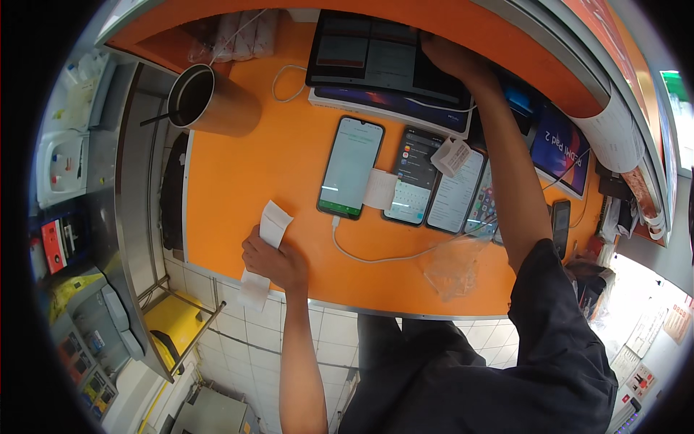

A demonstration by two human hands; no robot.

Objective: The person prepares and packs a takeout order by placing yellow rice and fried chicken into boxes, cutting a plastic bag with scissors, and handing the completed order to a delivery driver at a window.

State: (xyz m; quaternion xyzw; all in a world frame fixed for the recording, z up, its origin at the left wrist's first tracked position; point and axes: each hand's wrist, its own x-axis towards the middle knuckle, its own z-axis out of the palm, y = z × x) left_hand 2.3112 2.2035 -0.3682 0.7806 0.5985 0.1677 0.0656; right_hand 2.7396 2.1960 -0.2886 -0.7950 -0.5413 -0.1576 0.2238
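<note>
My left hand (274,260) is closed around a long strip of white paper (275,223) at the left front of an orange table (303,287). My right hand (442,51) reaches to a dark-screened tablet (363,51) at the back; its fingers are partly hidden at the shelf edge. The tablet rests on a tablet box (390,108). In front lies a lit smartphone (351,168) with a white charging cable (374,260). A curled paper slip (380,189) lies between it and a second phone (415,179). Another curled slip (451,157) touches a third phone (455,192).
A metallic cup (227,103) with a dark stick in it lies at the back left. Clear plastic wrap (455,268) is near the front edge. An orange shelf (520,49) overhangs the back. A second tablet box (561,146) and a small dark phone (560,225) are at right.
</note>
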